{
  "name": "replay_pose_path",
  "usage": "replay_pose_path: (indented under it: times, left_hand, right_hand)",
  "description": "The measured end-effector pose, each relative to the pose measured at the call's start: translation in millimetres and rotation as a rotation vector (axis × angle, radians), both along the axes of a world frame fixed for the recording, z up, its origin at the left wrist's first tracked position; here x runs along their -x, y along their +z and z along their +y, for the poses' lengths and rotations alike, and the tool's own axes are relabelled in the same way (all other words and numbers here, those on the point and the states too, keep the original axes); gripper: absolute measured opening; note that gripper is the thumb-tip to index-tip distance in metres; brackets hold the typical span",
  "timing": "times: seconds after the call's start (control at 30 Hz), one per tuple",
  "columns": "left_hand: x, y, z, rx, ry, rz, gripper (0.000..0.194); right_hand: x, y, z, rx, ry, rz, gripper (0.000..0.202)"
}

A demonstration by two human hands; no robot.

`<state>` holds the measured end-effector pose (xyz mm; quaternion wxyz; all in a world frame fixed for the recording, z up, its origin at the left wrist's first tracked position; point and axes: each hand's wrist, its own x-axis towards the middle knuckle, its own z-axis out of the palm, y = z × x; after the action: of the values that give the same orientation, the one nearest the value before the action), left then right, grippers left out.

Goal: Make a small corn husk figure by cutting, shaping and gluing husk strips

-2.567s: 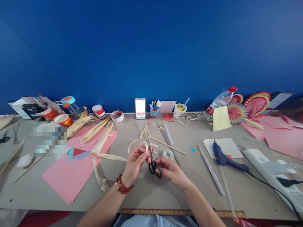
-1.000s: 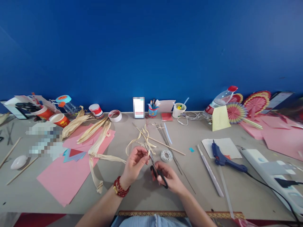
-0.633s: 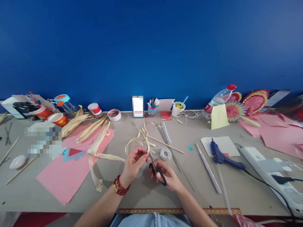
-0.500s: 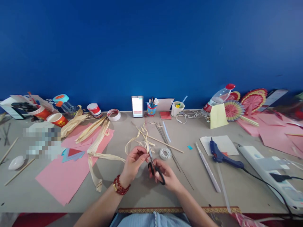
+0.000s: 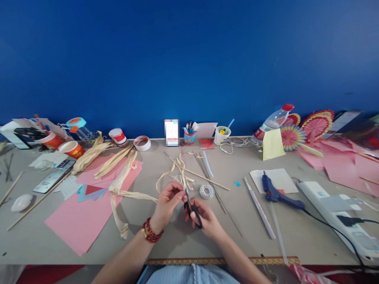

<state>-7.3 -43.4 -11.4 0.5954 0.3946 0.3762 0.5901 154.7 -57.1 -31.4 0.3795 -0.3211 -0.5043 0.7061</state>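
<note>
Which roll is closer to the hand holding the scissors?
The small white roll, just beyond the right hand with the scissors. The other, bigger roll sits farther back, beside the red-and-white tub.

Grips black-handled scissors (image 5: 190,202) in the right hand (image 5: 207,219), pinches a skinny corn-husk strip (image 5: 183,180) in the left hand (image 5: 169,202) right by the blades (image 5: 187,191). Has a blue glue gun (image 5: 277,195) sitting on white paper (image 5: 286,180) too.

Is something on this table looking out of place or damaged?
One thing, perhaps: a small blue scrap lies alone on the table, right of the white ring, like a stray offcut. I see nothing spilled.
</note>
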Motion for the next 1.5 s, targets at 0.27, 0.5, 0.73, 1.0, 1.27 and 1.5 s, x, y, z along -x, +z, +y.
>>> replay_pose_path:
  times: [0.27, 0.5, 0.73, 1.0, 1.27, 1.5]
  left_hand:
    - [0.3, 1.2, -0.3, -0.018, -0.006, 0.022, 0.009]
    - [0.7, 0.9, 0.0, -0.022, 0.003, 0.041, 0.01]
    - [0.3, 1.6, 0.1, -0.022, 0.003, 0.049, 0.01]
    - [0.9, 1.2, 0.2, -0.022, 0.004, 0.055, 0.011]
    - [0.6, 3.6, 0.5, -0.011, 0.01, 0.08, 0.014]
    - [1.1, 2.8, 0.6, -0.019, 0.007, 0.066, 0.013]
  right_hand:
    - [0.4, 0.2, 0.2, -0.01, -0.005, -0.006, 0.052]
    - [1.3, 0.1, 1.2, -0.003, 0.002, -0.01, 0.051]
    - [1.8, 1.0, -1.0, 0.003, -0.015, -0.027, 0.051]
    - [2.8, 1.5, -0.6, -0.012, -0.022, -0.049, 0.054]
    - [3.5, -1.3, -2.0, -0.013, -0.024, -0.054, 0.055]
    - [3.8, -3.4, -2.4, -0.012, -0.029, -0.047, 0.056]
